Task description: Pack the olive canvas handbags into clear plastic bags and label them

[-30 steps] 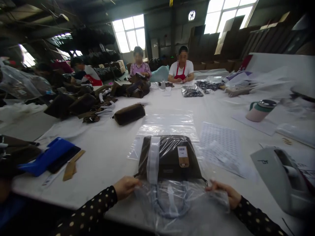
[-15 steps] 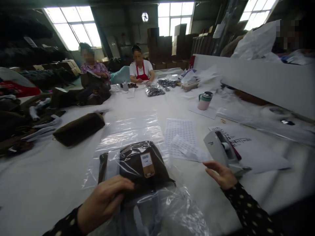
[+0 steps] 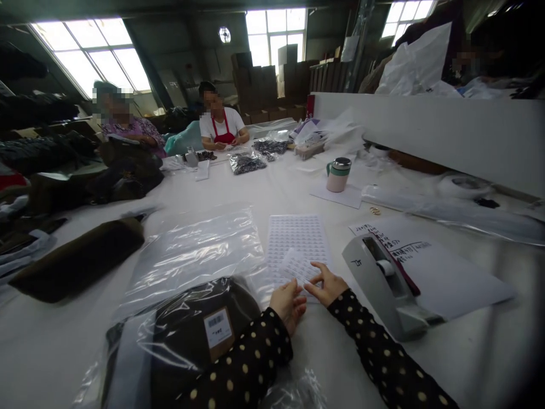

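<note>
Both hands meet over a small sheet of printed labels (image 3: pixel 298 266), which lies on a larger label sheet (image 3: pixel 296 230). My left hand (image 3: pixel 288 305) is at its lower edge, fingers curled; whether it pinches the sheet is unclear. My right hand (image 3: pixel 327 285) is at the sheet's right side, thumb and forefinger apart. Below my left forearm lies a dark bag in clear plastic (image 3: pixel 191 318), with a barcode tag (image 3: pixel 219 328) showing through. To the right of my right hand stands a grey tape dispenser (image 3: pixel 374 278).
A pink and green mug (image 3: pixel 339 175) stands on paper farther back. A dark pouch (image 3: pixel 80 258) lies at the left. Handwritten paper (image 3: pixel 451 270) lies beside the dispenser. Two people (image 3: pixel 223 126) (image 3: pixel 128 122) are across the table; a white partition (image 3: pixel 434 133) runs at the right.
My left hand has left the bagged item and moved right to the label sheets. My right hand has moved left to meet it. The view has shifted rightward.
</note>
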Demonstrator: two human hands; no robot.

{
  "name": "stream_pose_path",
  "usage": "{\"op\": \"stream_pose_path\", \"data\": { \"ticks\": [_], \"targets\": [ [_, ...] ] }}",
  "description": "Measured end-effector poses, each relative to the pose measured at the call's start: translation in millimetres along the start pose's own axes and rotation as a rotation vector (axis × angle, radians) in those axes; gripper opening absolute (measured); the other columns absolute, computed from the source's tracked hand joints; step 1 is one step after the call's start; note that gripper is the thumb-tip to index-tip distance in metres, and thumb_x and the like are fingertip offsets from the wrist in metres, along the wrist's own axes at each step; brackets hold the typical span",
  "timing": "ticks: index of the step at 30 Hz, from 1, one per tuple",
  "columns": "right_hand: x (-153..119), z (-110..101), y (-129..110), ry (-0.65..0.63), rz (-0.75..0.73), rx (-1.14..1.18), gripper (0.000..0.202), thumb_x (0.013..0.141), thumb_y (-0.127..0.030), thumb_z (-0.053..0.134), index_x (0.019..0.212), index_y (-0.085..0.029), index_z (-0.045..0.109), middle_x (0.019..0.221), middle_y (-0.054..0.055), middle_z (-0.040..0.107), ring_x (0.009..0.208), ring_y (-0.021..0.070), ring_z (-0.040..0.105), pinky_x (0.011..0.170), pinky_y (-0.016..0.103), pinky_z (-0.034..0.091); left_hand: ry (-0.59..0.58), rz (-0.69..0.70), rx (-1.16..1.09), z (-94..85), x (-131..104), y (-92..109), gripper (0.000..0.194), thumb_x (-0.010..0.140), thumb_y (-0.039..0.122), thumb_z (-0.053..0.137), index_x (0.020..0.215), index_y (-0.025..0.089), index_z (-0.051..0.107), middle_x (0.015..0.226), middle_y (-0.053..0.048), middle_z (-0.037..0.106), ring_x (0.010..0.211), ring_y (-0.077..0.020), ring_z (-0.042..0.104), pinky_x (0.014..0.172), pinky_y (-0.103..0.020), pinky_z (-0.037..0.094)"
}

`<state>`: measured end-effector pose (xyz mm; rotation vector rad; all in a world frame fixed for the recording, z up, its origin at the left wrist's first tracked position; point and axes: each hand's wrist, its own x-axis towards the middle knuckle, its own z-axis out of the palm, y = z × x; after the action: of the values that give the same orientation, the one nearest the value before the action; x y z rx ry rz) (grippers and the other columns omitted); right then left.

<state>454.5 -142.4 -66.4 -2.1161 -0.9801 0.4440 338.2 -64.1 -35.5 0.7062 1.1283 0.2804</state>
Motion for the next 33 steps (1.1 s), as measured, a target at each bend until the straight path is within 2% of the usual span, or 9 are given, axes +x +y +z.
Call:
{"op": "stream_pose_path", "data": {
  "ticks": [3,5,8,10,16,22,25,30,33],
  "targets": [
    [14,-2,-4,-0.102,0.037,0.144,0.050,0.064,-0.022,0.059,0.113,-0.024,0.047,0.068,-0.004,0.066,0.060,0.0184,0.059,0.066,0.035,0.046,0.097,0.121,0.024,-1.4,7,1,0.029,0.075,0.031,0.066,0.098,0.020,0.051,0.090,-0.003,0.054,0.052,-0.0075,0.048,0.045,-0.020,0.036],
    [17,-1,-2,-0.119,0.028,0.209,0.050,0.065,-0.022,0.057,0.113,-0.023,0.045,0.067,-0.004,0.065,0.061,0.0166,0.060,0.066,0.032,0.047,0.129,0.274,0.102,-5.1,6,2,0.027,0.071,0.027,0.070,0.094,0.023,0.056,0.086,-0.001,0.054,0.056,-0.0089,0.047,0.051,-0.021,0.039],
    [14,0,1,-0.161,-0.004,0.407,0.051,0.069,-0.026,0.058,0.117,-0.021,0.040,0.068,-0.004,0.063,0.061,0.0152,0.058,0.065,0.031,0.047,0.054,0.616,0.398,-10.9,1,2,0.016,0.069,0.027,0.071,0.084,0.025,0.067,0.084,-0.003,0.059,0.071,-0.0158,0.052,0.071,-0.027,0.043],
    [9,1,2,-0.205,-0.035,0.542,0.054,0.070,-0.028,0.060,0.119,-0.020,0.038,0.069,-0.004,0.061,0.062,0.0154,0.058,0.065,0.032,0.047,0.007,0.749,0.566,-12.7,0,0,0.016,0.069,0.032,0.071,0.084,0.027,0.070,0.086,-0.005,0.063,0.079,-0.0207,0.054,0.079,-0.032,0.042],
    [-1,-1,-2,-0.209,-0.055,0.584,0.055,0.074,-0.029,0.059,0.123,-0.021,0.035,0.076,0.000,0.063,0.071,0.0183,0.061,0.070,0.035,0.047,0.034,0.729,0.644,-13.9,1,-5,0.023,0.070,0.029,0.071,0.092,0.029,0.071,0.084,-0.006,0.066,0.075,-0.0217,0.057,0.079,-0.036,0.044],
    [-4,0,-1,-0.158,-0.018,0.543,0.055,0.072,-0.032,0.063,0.120,-0.021,0.038,0.077,0.002,0.067,0.076,0.0221,0.064,0.076,0.039,0.047,0.005,0.876,0.761,-16.0,-6,-2,0.027,0.076,0.028,0.064,0.103,0.031,0.067,0.085,-0.007,0.066,0.082,-0.0232,0.059,0.084,-0.036,0.045],
    [-5,1,-1,-0.151,-0.004,0.529,0.054,0.071,-0.032,0.062,0.119,-0.021,0.040,0.077,0.003,0.068,0.074,0.0223,0.064,0.074,0.038,0.047,-0.001,0.925,0.802,-16.8,-5,-3,0.030,0.079,0.027,0.059,0.109,0.028,0.065,0.086,-0.008,0.065,0.083,-0.0241,0.060,0.083,-0.037,0.046],
    [-4,4,0,-0.140,-0.011,0.534,0.052,0.071,-0.031,0.060,0.118,-0.020,0.041,0.075,0.003,0.068,0.071,0.0214,0.063,0.072,0.038,0.047,0.007,1.011,1.032,-18.1,-1,-4,0.036,0.085,0.022,0.045,0.119,0.018,0.057,0.088,-0.009,0.066,0.083,-0.0226,0.061,0.079,-0.038,0.050],
    [-3,4,1,-0.142,-0.010,0.569,0.052,0.071,-0.030,0.060,0.118,-0.020,0.041,0.075,0.002,0.067,0.069,0.0199,0.062,0.069,0.036,0.046,0.004,1.013,1.037,-18.0,-2,0,0.035,0.086,0.021,0.044,0.118,0.016,0.057,0.090,-0.010,0.066,0.084,-0.0209,0.062,0.079,-0.036,0.050]
  ]
}}
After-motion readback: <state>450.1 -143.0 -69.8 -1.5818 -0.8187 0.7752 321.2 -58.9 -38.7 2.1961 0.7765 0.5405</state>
